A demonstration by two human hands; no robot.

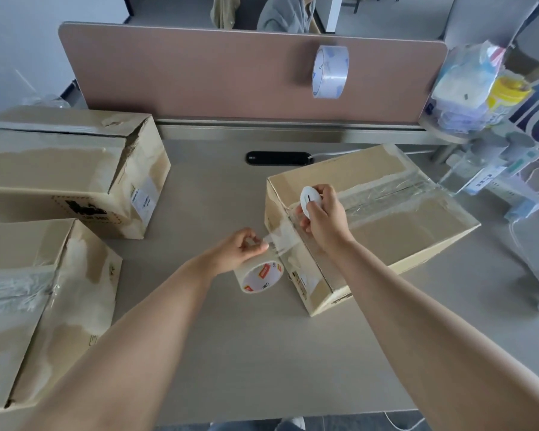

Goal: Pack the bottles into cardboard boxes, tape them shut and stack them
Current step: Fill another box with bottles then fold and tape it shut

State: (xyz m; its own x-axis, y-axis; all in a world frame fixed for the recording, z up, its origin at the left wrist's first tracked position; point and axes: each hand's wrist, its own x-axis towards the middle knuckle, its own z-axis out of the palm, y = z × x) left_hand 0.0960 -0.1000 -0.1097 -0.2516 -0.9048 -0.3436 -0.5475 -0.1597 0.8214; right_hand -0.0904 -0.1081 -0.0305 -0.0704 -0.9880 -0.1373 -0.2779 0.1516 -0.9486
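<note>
A closed cardboard box (386, 231) lies on the desk at the right, clear tape running along its top seam. My right hand (322, 217) grips a small white oval cutter (309, 199) at the box's near-left top edge. A strip of clear tape (282, 241) stretches from that edge down to my left hand (241, 248), which pinches it. Just below my left hand, a tape roll (260, 276) with a red label inside its core hangs beside the box's end. No bottles are visible.
Two taped cardboard boxes stand at the left, one at the back (69, 169) and one near me (38, 306). Another tape roll (330, 71) hangs on the brown divider (199, 73). Bags and clutter (473, 88) crowd the right. A black cable port (277, 158) sits mid-desk.
</note>
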